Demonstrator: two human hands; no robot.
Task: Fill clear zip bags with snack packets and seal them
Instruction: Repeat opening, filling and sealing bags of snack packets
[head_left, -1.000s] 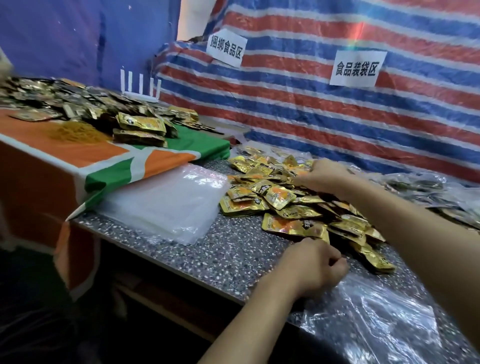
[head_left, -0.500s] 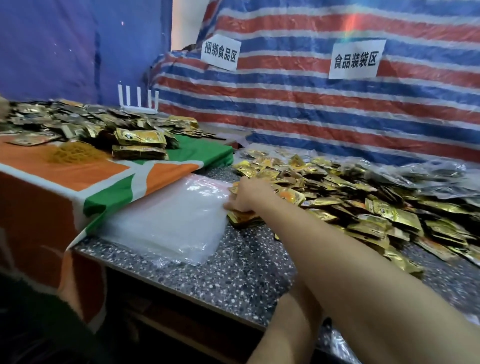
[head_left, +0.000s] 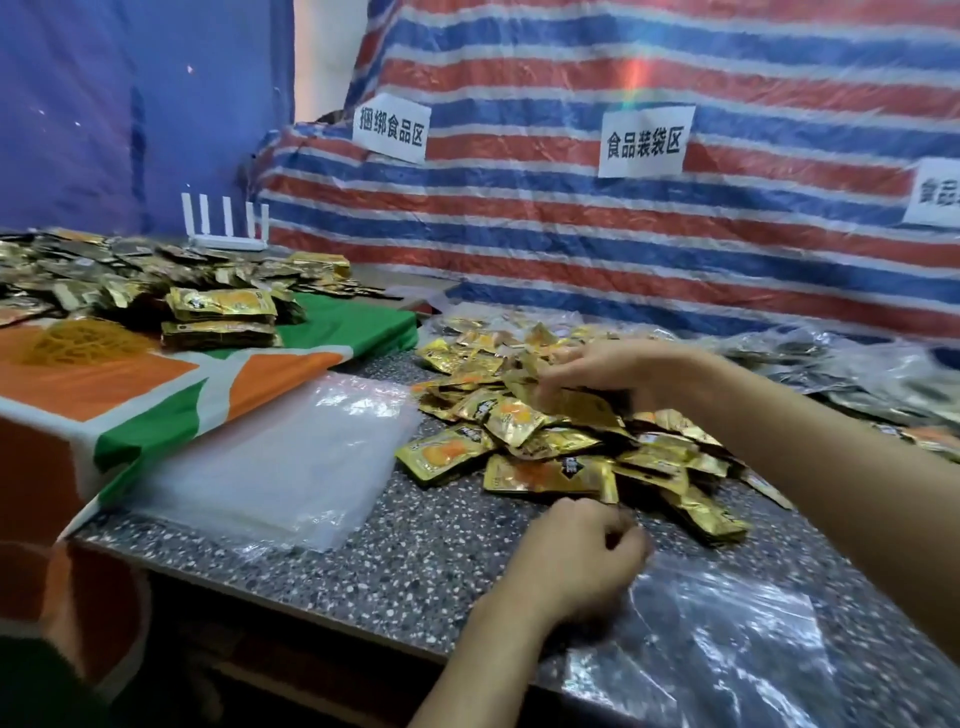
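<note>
Left hand (head_left: 576, 564) knuckles-up, fingers curled, pinching the edge of a clear zip bag (head_left: 727, 649) flat on the speckled counter (head_left: 441, 561). Right hand (head_left: 615, 374), forearm stretched across, clutching gold snack packets (head_left: 579, 409) atop the pile (head_left: 545, 470). Stack of empty bags (head_left: 270, 467) further left.

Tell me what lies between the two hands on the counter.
Gold snack packets lie heaped between the left hand, pinching a clear bag, and the right hand, gripping packets, in the head view.
</note>
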